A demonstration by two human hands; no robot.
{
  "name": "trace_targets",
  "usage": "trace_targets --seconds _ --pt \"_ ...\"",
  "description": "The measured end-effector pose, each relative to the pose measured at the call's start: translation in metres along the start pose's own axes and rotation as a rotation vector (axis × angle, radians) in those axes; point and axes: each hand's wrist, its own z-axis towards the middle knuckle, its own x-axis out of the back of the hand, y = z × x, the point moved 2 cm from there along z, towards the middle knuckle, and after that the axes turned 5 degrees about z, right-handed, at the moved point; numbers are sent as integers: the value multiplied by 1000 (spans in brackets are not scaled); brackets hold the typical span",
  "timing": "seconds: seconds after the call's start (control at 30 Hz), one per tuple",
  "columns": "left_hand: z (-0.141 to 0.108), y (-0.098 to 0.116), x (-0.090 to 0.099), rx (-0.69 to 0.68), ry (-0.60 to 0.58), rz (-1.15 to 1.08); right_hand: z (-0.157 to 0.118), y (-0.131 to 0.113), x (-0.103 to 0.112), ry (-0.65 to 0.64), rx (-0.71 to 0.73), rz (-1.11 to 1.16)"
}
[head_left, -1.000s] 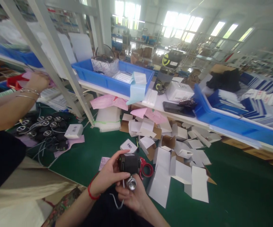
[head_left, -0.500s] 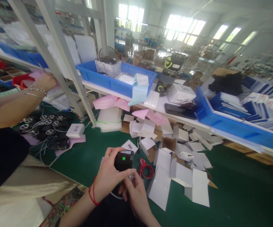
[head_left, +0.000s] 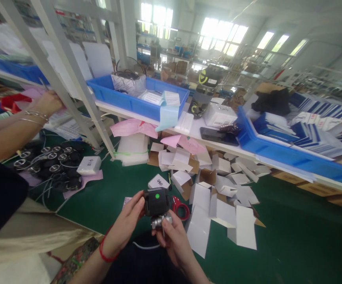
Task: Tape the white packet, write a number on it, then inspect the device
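A black device [head_left: 157, 202] with a green dot on top is held above the green table's front edge. My left hand [head_left: 126, 223] is closed on its left side. A silver metal fitting [head_left: 160, 221] sits at the device's lower side, and my right hand [head_left: 175, 240] grips it between thumb and fingers. Below the hands curves a white cable [head_left: 146, 247]. Just beyond the device lies a white box [head_left: 158, 182] marked 440. Red-handled scissors or a tape tool [head_left: 181, 210] lie to the right, partly behind the device.
Folded white cartons [head_left: 199, 221] are spread right of centre. A shelf with blue bins [head_left: 135, 103] runs across the back. On the left are a metal post [head_left: 70, 75], black devices with cables [head_left: 52, 165], a white box [head_left: 89, 165] and another person's arm [head_left: 17, 122].
My left hand has shifted to the device's left side, uncovering its top and the silver fitting. The view has shifted slightly to the right.
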Motion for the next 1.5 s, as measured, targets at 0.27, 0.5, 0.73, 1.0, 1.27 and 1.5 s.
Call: trace_targets --seconds 0.27,0.5,0.73,1.0,1.27,1.5 --pt "-5 11 -9 -30 -97 -38 -2 -2 -1 28 -13 -64" --pt "-7 20 -12 -53 -76 -19 -4 -1 -3 -15 -57 -26" --pt "-7 20 -10 -74 -16 -13 -8 -1 -4 -83 -81 -49" --pt "-6 18 -8 -74 -4 -27 -5 3 -2 7 -110 -164" --pt "-3 20 -1 -81 -21 -38 -5 0 2 11 -99 -317" --pt "-2 20 -2 -100 -28 -61 -3 -3 7 10 -78 -232"
